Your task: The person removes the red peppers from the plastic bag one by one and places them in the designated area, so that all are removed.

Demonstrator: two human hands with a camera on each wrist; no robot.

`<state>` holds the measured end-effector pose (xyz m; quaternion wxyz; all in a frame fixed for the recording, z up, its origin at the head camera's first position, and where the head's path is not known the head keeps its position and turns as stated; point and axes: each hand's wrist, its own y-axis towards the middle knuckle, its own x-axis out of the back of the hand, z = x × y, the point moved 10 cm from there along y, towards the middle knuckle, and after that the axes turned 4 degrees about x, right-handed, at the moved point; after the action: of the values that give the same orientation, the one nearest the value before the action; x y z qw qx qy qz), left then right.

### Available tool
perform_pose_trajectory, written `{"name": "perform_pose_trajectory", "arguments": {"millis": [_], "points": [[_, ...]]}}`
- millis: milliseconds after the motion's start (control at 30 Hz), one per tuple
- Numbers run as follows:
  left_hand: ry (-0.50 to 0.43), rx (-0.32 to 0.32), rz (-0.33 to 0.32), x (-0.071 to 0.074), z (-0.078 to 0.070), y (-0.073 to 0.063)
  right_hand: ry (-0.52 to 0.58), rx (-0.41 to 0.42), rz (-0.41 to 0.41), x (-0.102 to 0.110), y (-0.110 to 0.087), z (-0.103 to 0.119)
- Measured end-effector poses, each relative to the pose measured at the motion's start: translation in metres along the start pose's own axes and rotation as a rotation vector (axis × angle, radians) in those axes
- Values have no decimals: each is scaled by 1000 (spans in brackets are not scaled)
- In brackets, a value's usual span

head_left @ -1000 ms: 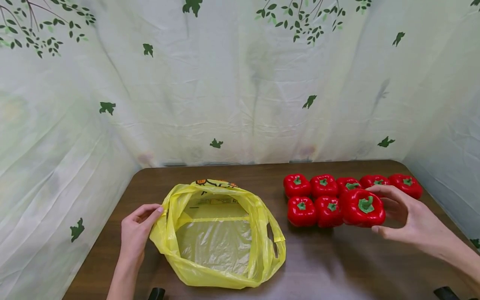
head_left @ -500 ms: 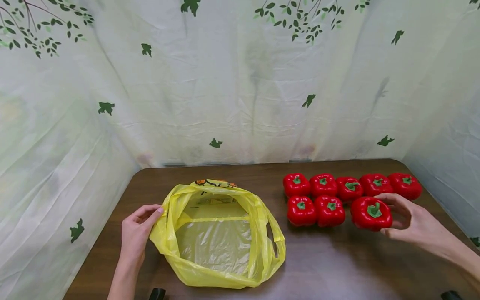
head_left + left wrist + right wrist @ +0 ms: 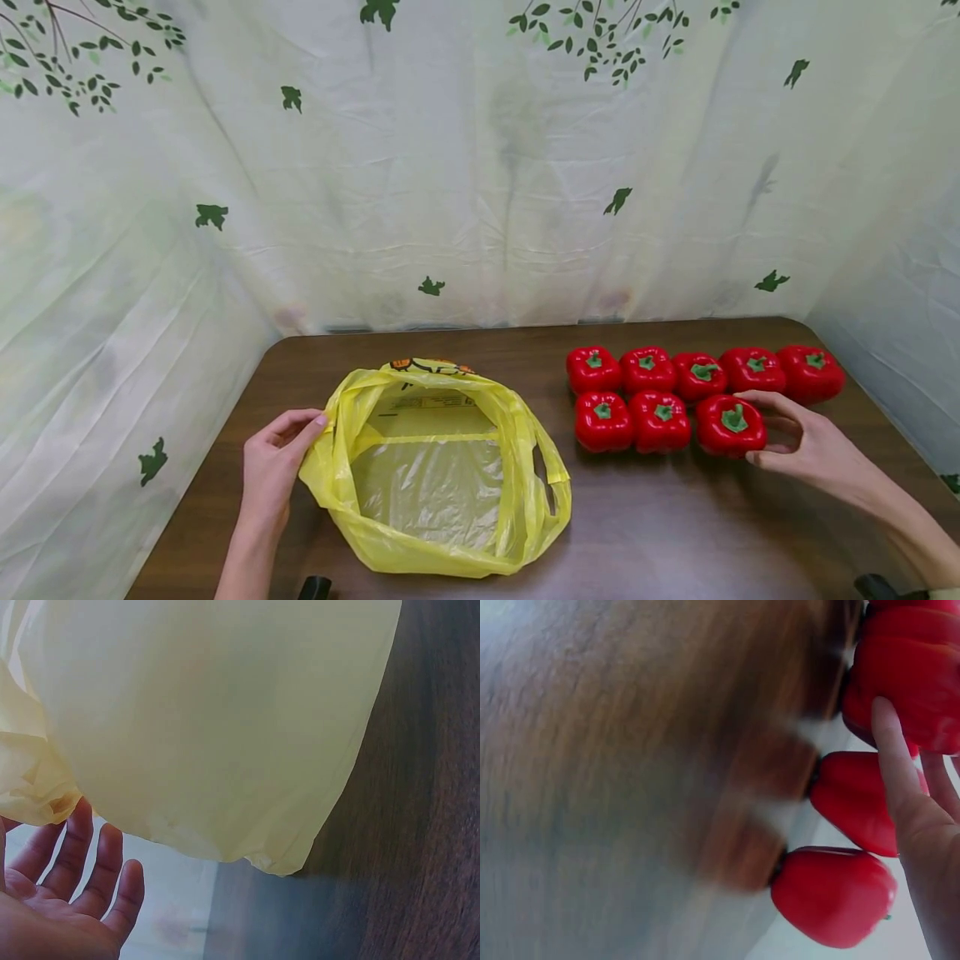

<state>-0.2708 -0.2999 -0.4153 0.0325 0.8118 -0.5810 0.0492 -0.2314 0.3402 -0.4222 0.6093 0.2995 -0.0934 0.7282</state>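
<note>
In the head view my left hand (image 3: 276,457) pinches the left rim of a yellow plastic bag (image 3: 536,500) whose mouth gapes upward, with nothing inside. The left wrist view shows the bag's thin side (image 3: 217,727), and the other fingers of that hand (image 3: 82,892) spread below its rim. On the right, my right hand (image 3: 802,437) holds a red bell pepper (image 3: 723,429) from its right side, thumb in front and fingers behind. This pepper stands stem up at the right end of the front row, beside another red bell pepper (image 3: 660,423). In the right wrist view the thumb (image 3: 892,750) lies against its side.
Behind the front row runs a back row of several red bell peppers (image 3: 648,371), all stem up. The brown wooden table (image 3: 637,533) ends at a pale leaf-patterned curtain (image 3: 480,183) at the back and sides.
My right hand has lowered the bell pepper, first shifting right, then slightly left into line with the front row. The left hand and the bag have stayed in place.
</note>
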Motion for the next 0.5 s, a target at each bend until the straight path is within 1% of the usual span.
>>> {"name": "perform_pose_trajectory", "arguments": {"millis": [100,367,500], "points": [[2,3,4,0,1,0,13,-1,2,-2,1,-4],[6,10,5,-1,2,0,-31,14,-37,-3,2,-12],[4,6,6,-1,2,0,-19,11,-37,-6,3,-14]]}}
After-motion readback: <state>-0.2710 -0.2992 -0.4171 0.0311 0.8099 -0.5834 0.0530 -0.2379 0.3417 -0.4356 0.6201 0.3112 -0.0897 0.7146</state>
